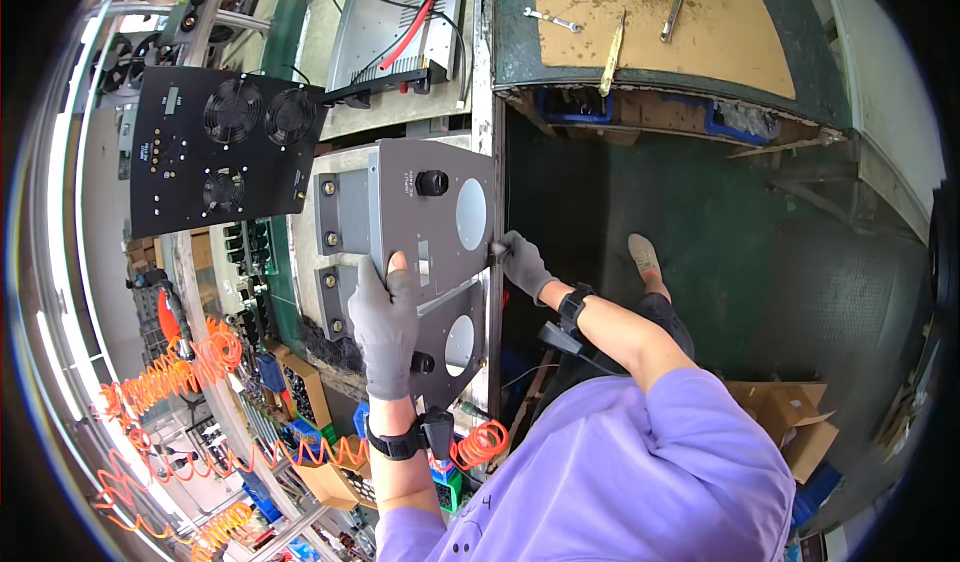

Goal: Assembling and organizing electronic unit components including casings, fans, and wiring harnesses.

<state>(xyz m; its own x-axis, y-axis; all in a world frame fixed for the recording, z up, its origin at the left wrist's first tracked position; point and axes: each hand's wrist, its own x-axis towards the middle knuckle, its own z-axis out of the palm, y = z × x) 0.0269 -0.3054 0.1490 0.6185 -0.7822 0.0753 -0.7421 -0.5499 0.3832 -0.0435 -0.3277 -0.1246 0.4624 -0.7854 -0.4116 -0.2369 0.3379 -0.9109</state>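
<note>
A grey metal panel point(450, 207) with a round cutout and a black round fitting point(432, 183) stands on the bench in front of me. My left hand point(386, 312), in a grey glove with the thumb tip bare, grips the near left edge of this panel, thumb on its face. At the panel's right edge, my gloved right hand point(524, 266) has its fingers pinched round a small dark thing, too small to name. A second grey panel point(440, 340) with a similar cutout and fitting sits nearer to me, partly behind my left hand.
A black panel with fans point(225, 152) stands at the left. Beyond lies an open metal chassis point(395, 32) with a red cable. Orange coiled air hoses point(170, 372) hang at left. A wrench point(552, 21) lies on a cardboard-covered table point(740, 32) at the far right.
</note>
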